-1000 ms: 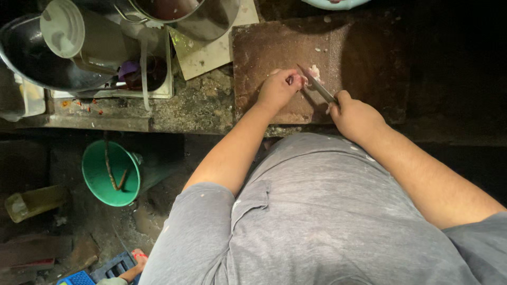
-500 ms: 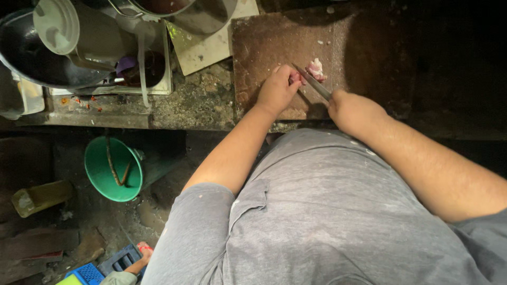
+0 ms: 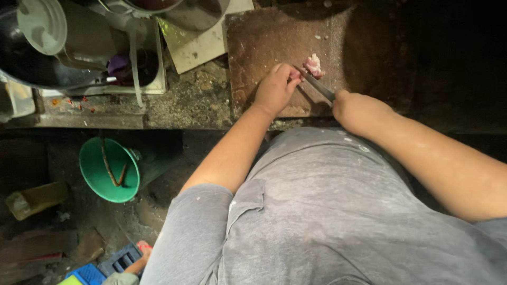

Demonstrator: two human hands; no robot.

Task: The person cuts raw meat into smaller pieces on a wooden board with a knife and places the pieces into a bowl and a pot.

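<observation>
While the left hand (image 3: 274, 91) pins pink meat (image 3: 313, 65) at the board's (image 3: 264, 42) centre, the right hand (image 3: 359, 110), at four o'clock, grips a knife (image 3: 317, 84) whose blade could nick the close fingertips.

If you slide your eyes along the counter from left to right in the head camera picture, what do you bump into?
White round lid → grey pot → brown cutting board → left hand → pink piece of meat → knife → right hand.
</observation>
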